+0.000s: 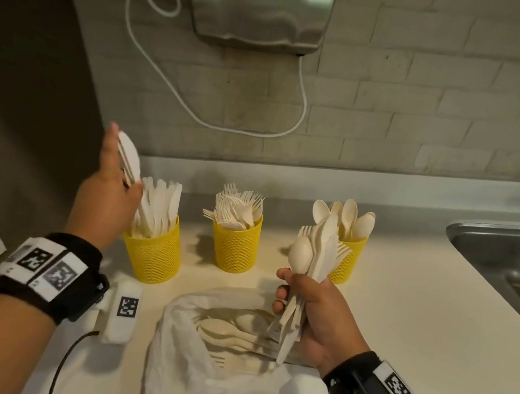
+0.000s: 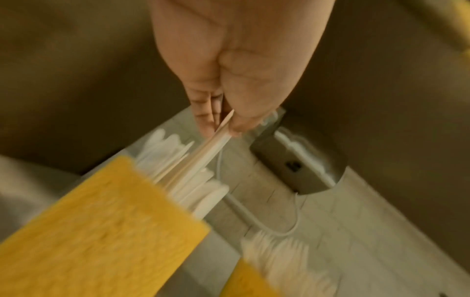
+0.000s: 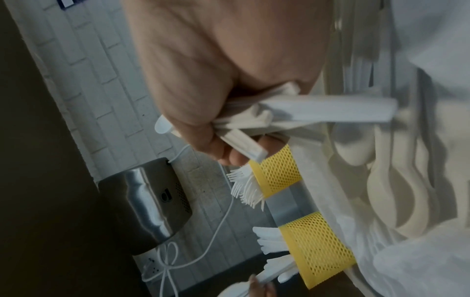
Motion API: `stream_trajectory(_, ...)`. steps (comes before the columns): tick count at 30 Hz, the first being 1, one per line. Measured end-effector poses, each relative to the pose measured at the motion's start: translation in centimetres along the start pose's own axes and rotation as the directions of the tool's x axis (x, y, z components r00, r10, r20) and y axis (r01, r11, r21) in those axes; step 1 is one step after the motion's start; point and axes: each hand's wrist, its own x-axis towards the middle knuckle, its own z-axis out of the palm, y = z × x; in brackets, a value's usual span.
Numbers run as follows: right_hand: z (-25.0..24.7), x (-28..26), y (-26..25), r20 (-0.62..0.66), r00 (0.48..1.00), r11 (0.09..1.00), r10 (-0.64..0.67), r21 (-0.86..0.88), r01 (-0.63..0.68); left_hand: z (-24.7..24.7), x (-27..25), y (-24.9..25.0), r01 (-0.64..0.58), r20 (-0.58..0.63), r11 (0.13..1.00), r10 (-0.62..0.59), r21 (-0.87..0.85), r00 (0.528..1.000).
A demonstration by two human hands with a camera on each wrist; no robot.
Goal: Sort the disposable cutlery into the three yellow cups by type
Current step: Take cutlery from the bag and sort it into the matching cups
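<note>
On the pale counter (image 1: 402,321) we see three yellow mesh cups in a row by the wall: the left cup (image 1: 152,253) stands full of knives, the middle cup (image 1: 235,247) holds forks, and the right cup (image 1: 348,262) holds spoons. Above the left cup, our left hand (image 1: 109,193) pinches a few flat white pieces (image 1: 130,156) between thumb and fingers; in the left wrist view their lower ends reach down among the knives in that cup. What type these pieces are we cannot tell. Our right hand (image 1: 311,314) has its grip curled tight around a mixed bundle (image 1: 313,259) of spoons, forks and knives, held upright in front of the right cup. Just below that hand lies a white plastic bag (image 1: 190,373), open, with more spoons and forks inside. A steel sink (image 1: 511,257) sits at the right, and a metal dispenser (image 1: 258,2) with a white cord (image 1: 158,54) hangs on the tiled wall.
</note>
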Motion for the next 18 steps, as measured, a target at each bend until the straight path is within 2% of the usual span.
stream_trajectory(2,0.0,-0.1,0.0,0.029,0.999,1.000,0.014,0.016,-0.015,1.9,-0.2,-1.3,0.031,0.108,0.996,-0.040,0.079,0.993)
stream_trajectory(5,0.1,-0.2,0.1,0.052,0.999,0.999,-0.006,0.037,0.004,3.5,-0.6,-2.5,0.033,0.268,0.983,-0.083,0.183,0.960)
stream_trajectory(8,0.4,-0.4,0.1,0.088,0.996,0.999,-0.004,0.045,0.001,3.4,-0.4,-2.7,0.017,0.346,0.973,-0.098,0.231,0.933)
stream_trajectory(10,0.4,-0.5,0.1,0.108,0.994,1.000,0.010,0.022,-0.013,2.7,-0.4,-2.3,0.018,0.273,0.978,-0.076,0.208,0.959)
stream_trajectory(12,0.5,-0.5,0.1,0.126,0.992,1.000,0.016,0.001,-0.016,1.9,-1.4,-0.7,-0.017,0.095,0.992,0.005,0.128,0.995)
stream_trajectory(13,0.5,-0.4,0.2,0.132,0.991,1.000,0.009,-0.013,-0.008,1.7,-2.3,0.6,-0.051,0.035,0.997,0.049,0.059,0.998)
stream_trajectory(14,0.5,-0.3,0.3,0.139,0.990,0.999,-0.001,-0.040,0.007,1.8,-3.4,2.2,-0.066,0.048,0.997,0.067,-0.028,0.997)
stream_trajectory(15,0.5,-0.2,0.4,0.145,0.989,0.997,-0.009,-0.077,0.020,2.1,-4.6,3.8,-0.055,0.145,0.989,0.076,-0.140,0.987)
stream_trajectory(16,0.6,-0.3,0.5,0.154,0.988,0.992,-0.017,-0.119,0.035,2.8,-5.9,5.4,-0.001,0.299,0.967,0.080,-0.256,0.951)
stream_trajectory(17,0.8,-0.3,0.5,0.170,0.985,0.987,-0.028,-0.152,0.054,3.8,-7.0,6.7,0.079,0.447,0.935,0.090,-0.346,0.890)
stream_trajectory(18,0.9,-0.4,0.5,0.196,0.980,0.981,-0.042,-0.178,0.078,4.9,-7.9,7.7,0.151,0.543,0.902,0.104,-0.404,0.834)
